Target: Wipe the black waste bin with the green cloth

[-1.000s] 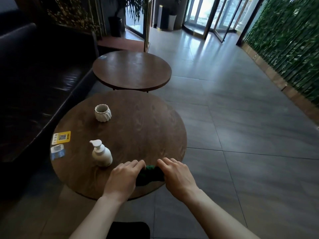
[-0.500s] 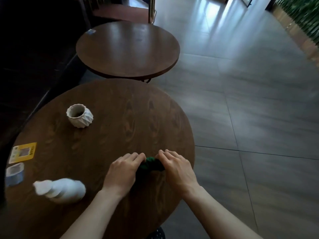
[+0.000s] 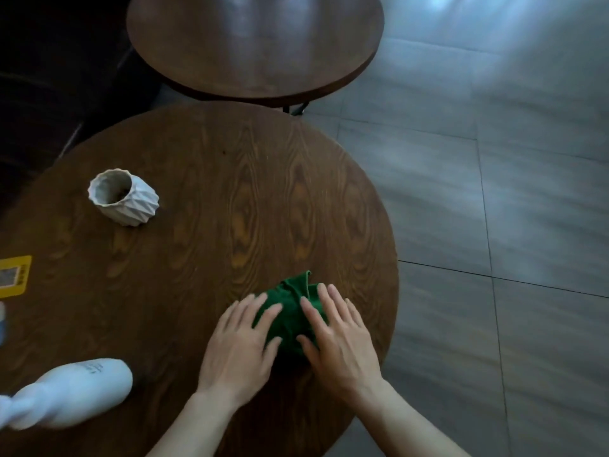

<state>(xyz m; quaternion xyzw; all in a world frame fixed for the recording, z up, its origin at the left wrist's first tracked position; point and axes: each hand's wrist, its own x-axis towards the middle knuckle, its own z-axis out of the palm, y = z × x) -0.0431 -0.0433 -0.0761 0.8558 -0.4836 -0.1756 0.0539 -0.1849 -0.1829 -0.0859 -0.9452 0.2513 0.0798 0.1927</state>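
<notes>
Round and dark-grained, the wooden table (image 3: 204,225) filled your head view, and you had leaned in closer than a second before, so the second table (image 3: 253,44) slid to the top edge and the doors dropped out of sight. Your left hand (image 3: 239,341) and right hand (image 3: 339,338), earlier curled around the green cloth (image 3: 290,301), now lay flat with fingers spread, pressing on it rather than gripping. More cloth showed between them, bunched near the table's right edge. No black waste bin appeared, so wiping had probably not begun. A white ribbed cup (image 3: 123,201) and pump bottle (image 3: 75,394) sat well left.
</notes>
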